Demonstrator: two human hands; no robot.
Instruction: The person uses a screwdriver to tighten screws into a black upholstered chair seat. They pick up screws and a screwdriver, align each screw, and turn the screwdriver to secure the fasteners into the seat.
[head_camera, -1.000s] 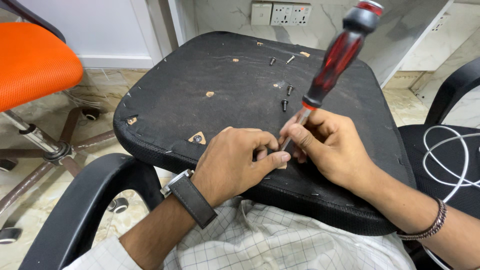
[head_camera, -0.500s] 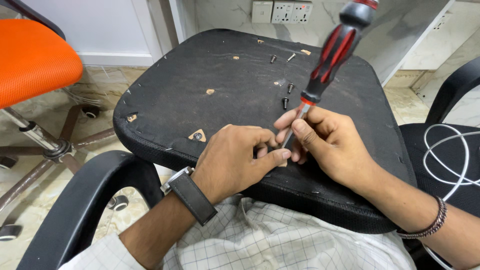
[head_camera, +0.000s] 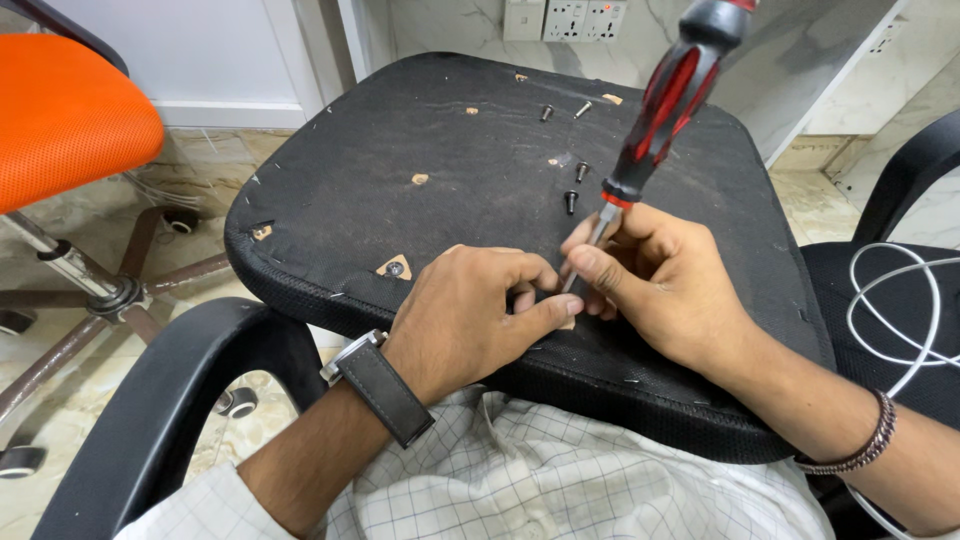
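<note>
R hand (head_camera: 665, 285) pinches screwdriver (head_camera: 655, 125) shaft; L hand (head_camera: 470, 315) seemingly steadies tip.

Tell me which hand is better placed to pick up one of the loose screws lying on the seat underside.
Likely the left hand: its fingers only rest by the tip, while the right hand grips the screwdriver. The screws lie just beyond both.

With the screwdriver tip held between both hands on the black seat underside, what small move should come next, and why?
Probably press the screwdriver down and begin turning. Its shaft is pinched by the right hand, the tip meets the seat panel beside the left hand, whose fingers hide the screw. Several loose screws already lie further up.
</note>
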